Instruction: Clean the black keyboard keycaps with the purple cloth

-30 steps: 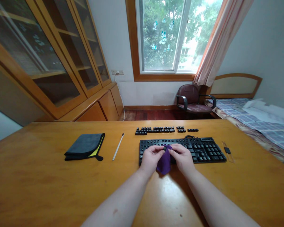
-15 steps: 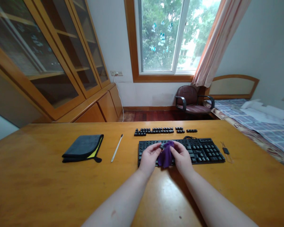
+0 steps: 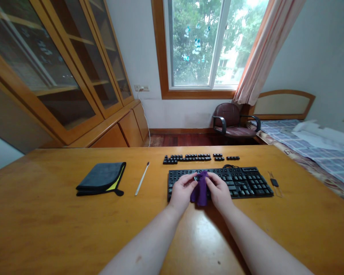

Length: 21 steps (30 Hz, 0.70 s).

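My left hand (image 3: 182, 191) is closed in a pinch on a small black keycap (image 3: 196, 178), mostly hidden by fingers and cloth. Pinched in my right hand (image 3: 219, 191) is a purple cloth (image 3: 201, 193), bunched against the keycap and hanging down between the hands. Both hands are over the left half of a black keyboard (image 3: 246, 182), covering part of it. Some of its upper left keys are off, leaving bare sockets. Rows of loose black keycaps (image 3: 197, 157) lie on the table just behind the keyboard.
On the wooden table (image 3: 74, 229), a folded grey cloth with yellow lining (image 3: 101, 177) and a white-handled brush (image 3: 142, 178) lie to the left. A wire keycap puller (image 3: 274, 182) lies right of the keyboard. Beyond the table stands an office chair (image 3: 231, 120).
The purple cloth has shifted left over the keycap, which now shows less. My hands stay close together above the keyboard.
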Each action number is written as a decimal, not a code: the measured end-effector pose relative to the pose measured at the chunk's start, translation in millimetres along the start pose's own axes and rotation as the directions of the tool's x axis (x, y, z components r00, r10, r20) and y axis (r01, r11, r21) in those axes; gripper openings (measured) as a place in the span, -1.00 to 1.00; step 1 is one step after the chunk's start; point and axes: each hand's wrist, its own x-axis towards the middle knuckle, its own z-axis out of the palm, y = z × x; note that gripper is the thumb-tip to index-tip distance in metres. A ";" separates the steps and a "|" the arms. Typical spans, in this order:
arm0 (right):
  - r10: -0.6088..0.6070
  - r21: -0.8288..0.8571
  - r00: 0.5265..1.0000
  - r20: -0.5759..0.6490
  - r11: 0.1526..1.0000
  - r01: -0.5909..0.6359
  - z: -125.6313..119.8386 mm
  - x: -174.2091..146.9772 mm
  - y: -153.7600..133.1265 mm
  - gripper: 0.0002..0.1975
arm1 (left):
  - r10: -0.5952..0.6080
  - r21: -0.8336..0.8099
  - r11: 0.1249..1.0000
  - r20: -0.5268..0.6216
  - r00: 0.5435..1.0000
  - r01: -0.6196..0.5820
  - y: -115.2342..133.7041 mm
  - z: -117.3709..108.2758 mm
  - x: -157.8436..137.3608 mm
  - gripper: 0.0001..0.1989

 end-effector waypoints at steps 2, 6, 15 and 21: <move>-0.015 -0.021 1.000 0.025 1.000 0.015 0.5 0.2 0.6 -0.75 | -0.033 -0.074 0.997 -0.008 0.999 0.032 -2.9 1.4 0.7 -0.70; -0.079 -0.043 0.988 0.130 0.995 0.085 1.8 -0.3 -1.0 -0.77 | -0.044 -0.140 0.989 -0.046 0.998 0.037 -5.3 2.9 1.8 -0.78; -0.040 -0.011 0.996 0.077 0.999 0.041 1.0 -1.8 -0.6 -0.84 | -0.021 0.056 0.998 -0.024 0.999 0.023 -4.6 -0.4 -2.4 -0.81; -0.029 -0.038 0.999 -0.033 0.999 0.028 3.5 -5.0 -3.9 -0.86 | -0.061 0.041 0.997 -0.027 0.998 0.062 -4.3 0.0 -1.7 -0.81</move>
